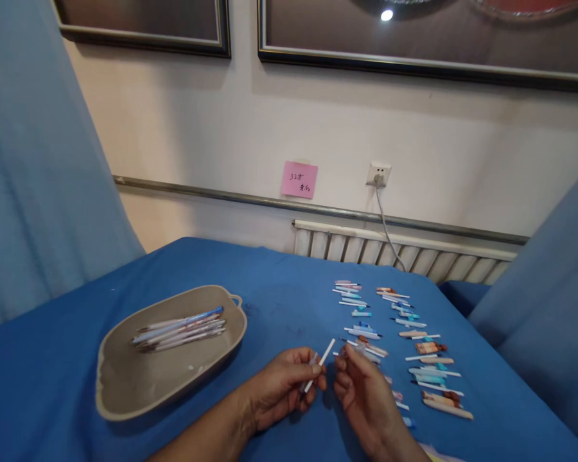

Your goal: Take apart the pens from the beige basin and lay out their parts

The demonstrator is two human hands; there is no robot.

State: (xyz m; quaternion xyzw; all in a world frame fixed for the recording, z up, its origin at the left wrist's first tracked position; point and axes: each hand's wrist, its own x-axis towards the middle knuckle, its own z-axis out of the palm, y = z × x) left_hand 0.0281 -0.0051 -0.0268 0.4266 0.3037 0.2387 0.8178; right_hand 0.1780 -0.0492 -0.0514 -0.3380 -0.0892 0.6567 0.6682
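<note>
My left hand (289, 388), at the front middle of the table, is closed on a thin white pen refill (326, 353) that slants up to the right. A small greyish translucent piece shows beside the refill at the fingertips. Just to the right, my right hand (368, 398) has its fingers pinched together; what they hold, if anything, I cannot make out. Behind and beside that hand lie two columns of taken-apart pens: white refills, blue barrels (365, 334), and orange-brown parts (431, 348). Part of the nearer column is hidden by my right hand.
A beige tray (125, 401) with a small handle stands at left, holding several assembled pens (183, 330). Blue cloth (279, 289) covers the table. Beyond are a radiator (347, 244), a plugged-in socket (378, 174) and a pink note (299, 179). Blue curtains hang on both sides.
</note>
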